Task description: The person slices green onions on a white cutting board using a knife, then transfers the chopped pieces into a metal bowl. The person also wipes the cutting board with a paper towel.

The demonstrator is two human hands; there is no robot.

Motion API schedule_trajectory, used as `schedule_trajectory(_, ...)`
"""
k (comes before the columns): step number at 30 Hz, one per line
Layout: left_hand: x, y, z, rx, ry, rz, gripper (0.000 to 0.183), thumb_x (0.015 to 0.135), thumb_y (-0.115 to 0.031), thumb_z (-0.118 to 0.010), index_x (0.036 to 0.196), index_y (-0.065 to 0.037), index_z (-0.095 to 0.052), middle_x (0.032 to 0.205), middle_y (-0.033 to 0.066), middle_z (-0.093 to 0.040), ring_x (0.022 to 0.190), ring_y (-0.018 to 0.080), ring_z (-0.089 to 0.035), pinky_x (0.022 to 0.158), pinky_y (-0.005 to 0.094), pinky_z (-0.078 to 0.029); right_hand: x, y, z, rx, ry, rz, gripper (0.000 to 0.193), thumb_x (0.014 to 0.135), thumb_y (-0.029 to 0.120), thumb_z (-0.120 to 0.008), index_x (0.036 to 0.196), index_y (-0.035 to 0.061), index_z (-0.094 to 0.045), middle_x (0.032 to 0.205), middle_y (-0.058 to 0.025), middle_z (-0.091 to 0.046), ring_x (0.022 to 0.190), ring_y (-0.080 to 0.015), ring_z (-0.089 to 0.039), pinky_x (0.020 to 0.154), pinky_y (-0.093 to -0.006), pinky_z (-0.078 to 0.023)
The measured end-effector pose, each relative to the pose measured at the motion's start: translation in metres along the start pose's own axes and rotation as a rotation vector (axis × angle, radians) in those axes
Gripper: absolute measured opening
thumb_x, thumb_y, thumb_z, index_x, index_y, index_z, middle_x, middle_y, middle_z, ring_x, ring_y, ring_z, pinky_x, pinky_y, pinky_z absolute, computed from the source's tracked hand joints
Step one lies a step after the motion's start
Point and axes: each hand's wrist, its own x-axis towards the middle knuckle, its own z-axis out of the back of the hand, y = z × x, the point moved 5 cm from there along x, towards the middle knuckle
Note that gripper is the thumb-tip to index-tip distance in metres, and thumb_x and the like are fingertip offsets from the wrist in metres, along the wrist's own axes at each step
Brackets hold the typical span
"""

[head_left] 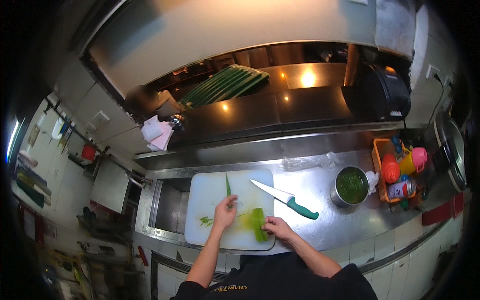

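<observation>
A white cutting board [200, 185] lies partly over the steel sink. Above its middle, my left hand [225, 214] is closed on a thin, pointed green leaf strip [228, 185] that sticks out away from me. My right hand [278, 228] has its fingers closed at the edge of a flat, bright green vegetable piece [258, 224] on the board's right side; the fingertips are partly hidden. Small green scraps [206, 220] lie left of my left hand. A green-handled knife [295, 204] rests with its blade over the board's right edge and its handle on the counter.
Right on the steel counter [320, 235] stand a pot of chopped greens [351, 186] and an orange basket [381, 150] of bottles. Clear plastic wrap [310, 161] lies behind. The sink basin [172, 210] is left. A dark ledge [240, 117] holds papers [158, 133]; another person [165, 104] is beyond.
</observation>
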Motion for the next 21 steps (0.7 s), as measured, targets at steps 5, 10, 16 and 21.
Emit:
schedule_trajectory(5,0.047,0.036,0.02,0.499,-0.182,0.35,0.043,0.078,-0.035,-0.077,0.108,-0.006,-0.069,0.101,0.0173,-0.073,0.098,0.0366,-0.069,0.085,0.0451,-0.055,-0.007,0.016,0.016,-0.022,-0.095,0.098,0.014,0.089,0.008,-0.072,0.09,0.0051,-0.058,0.074,0.0018,-0.061,0.069,-0.0063,-0.057,0.064,-0.0242,-0.047)
schedule_trajectory(10,0.048,0.037,0.004,0.553,-0.143,0.407,0.032,0.077,-0.03,-0.075,0.097,-0.006,-0.071,0.099,0.019,-0.073,0.096,0.037,-0.069,0.083,0.0464,-0.054,0.002,0.017,0.025,-0.099,-0.212,0.164,0.016,0.086,0.006,-0.073,0.089,0.0051,-0.057,0.074,0.0012,-0.06,0.068,-0.0059,-0.055,0.062,-0.0241,-0.045)
schedule_trajectory(16,0.013,0.021,-0.012,0.257,-0.206,0.124,0.026,0.078,-0.025,-0.073,0.09,-0.003,-0.068,0.083,0.0178,-0.069,0.076,0.0324,-0.067,0.072,0.043,-0.052,0.022,0.016,0.019,-0.193,-0.263,0.181,0.017,0.085,0.005,-0.072,0.09,0.0051,-0.056,0.075,0.0013,-0.058,0.064,-0.0056,-0.052,0.057,-0.0236,-0.043)
schedule_trajectory(21,-0.017,0.013,-0.029,0.022,-0.067,0.247,0.025,0.082,-0.023,-0.073,0.087,0.0,-0.065,0.076,0.0113,-0.066,0.07,0.0178,-0.061,0.067,0.0339,-0.05,0.027,0.029,-0.003,-0.112,-0.203,0.199,0.015,0.088,0.0,-0.069,0.094,0.0049,-0.056,0.08,-0.0001,-0.062,0.066,-0.0059,-0.055,0.057,-0.0221,-0.043)
